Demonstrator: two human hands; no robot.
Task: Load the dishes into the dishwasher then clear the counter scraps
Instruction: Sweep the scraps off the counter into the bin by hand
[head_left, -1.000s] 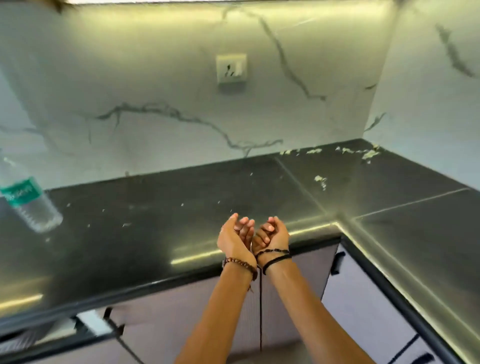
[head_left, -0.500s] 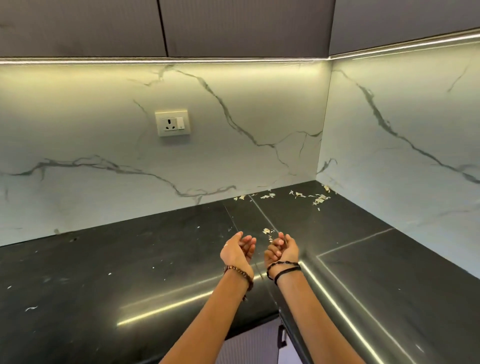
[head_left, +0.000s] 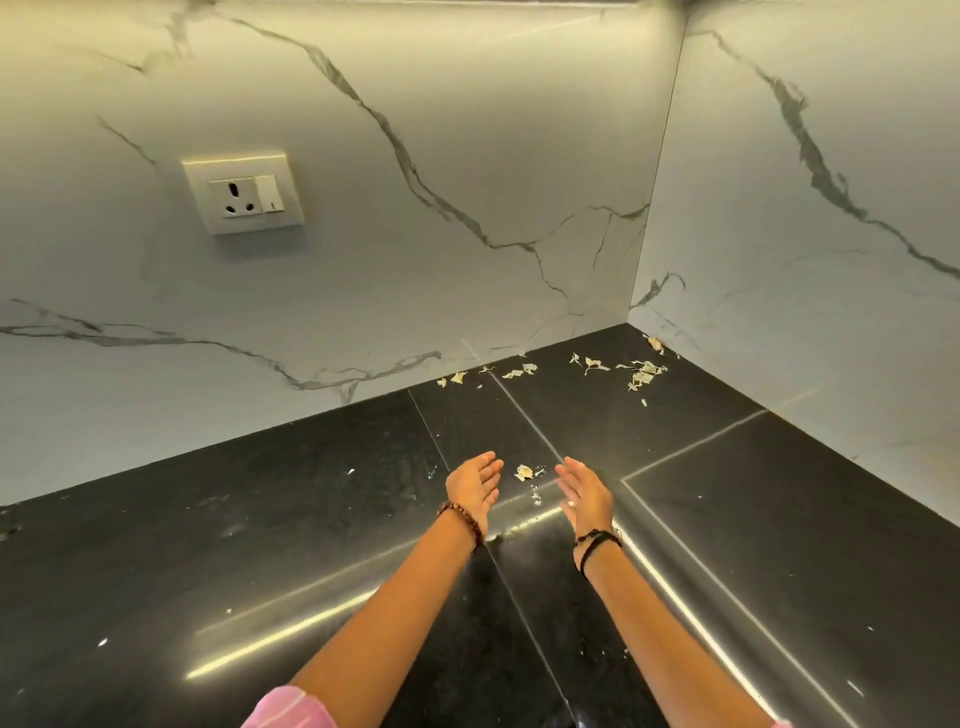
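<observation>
Pale papery scraps lie on the black counter (head_left: 260, 519). One small scrap (head_left: 524, 472) sits between my two hands, with a few crumbs (head_left: 535, 496) just below it. My left hand (head_left: 475, 488) and my right hand (head_left: 584, 493) hover over the counter on either side of that scrap, palms facing each other, fingers straight, holding nothing. A larger scatter of scraps (head_left: 641, 373) lies in the far corner by the walls, and more scraps (head_left: 457, 378) trail along the foot of the back wall.
White marble walls close the counter at the back and on the right. A wall socket (head_left: 244, 195) sits on the back wall at left. Tiny white specks (head_left: 103, 642) dot the left counter. A pink sleeve (head_left: 291, 709) shows at the bottom.
My hands were cupped together with curled fingers; they have moved apart and their fingers have straightened. I have come closer to the corner, and the hands now flank the small scrap.
</observation>
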